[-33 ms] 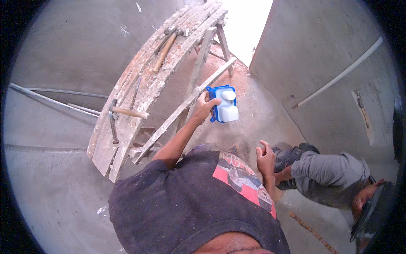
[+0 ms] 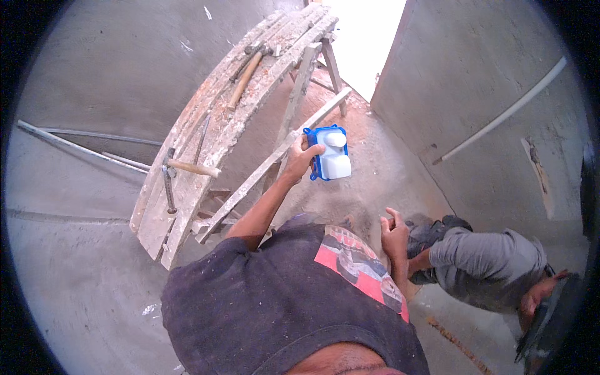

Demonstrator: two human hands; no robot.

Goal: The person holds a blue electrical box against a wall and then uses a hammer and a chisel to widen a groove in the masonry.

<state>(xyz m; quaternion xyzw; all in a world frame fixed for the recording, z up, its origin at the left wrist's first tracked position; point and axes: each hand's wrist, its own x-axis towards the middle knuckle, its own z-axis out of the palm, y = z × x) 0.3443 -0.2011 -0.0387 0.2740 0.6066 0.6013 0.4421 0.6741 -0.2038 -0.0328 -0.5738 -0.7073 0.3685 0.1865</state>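
Observation:
My left hand (image 2: 302, 160) is closed on the near-left edge of a blue plastic box (image 2: 310, 132) with looped lugs at its corners, which looks like an electrical wall box. Its white insert (image 2: 336, 166), with two raised blocks, faces up, and my thumb lies across it. My other fingers are hidden behind the box. Held up in front of my body, the box is above the floor. My right hand (image 2: 394, 232) is by my right side, loosely bent, with a gap between thumb and forefinger. Nothing shows in it.
A plank scaffold (image 2: 240, 134) on trestle legs stands to the left, bearing hammers (image 2: 194, 167) (image 2: 245, 80). A slanted wooden brace (image 2: 275, 159) runs beside my left forearm. A person in grey (image 2: 490, 262) bends close at my right. Pipes (image 2: 81, 147) (image 2: 500, 115) lie against grey walls.
The view has shifted very slightly. My left hand still holds the blue box, and my right hand stays beside me.

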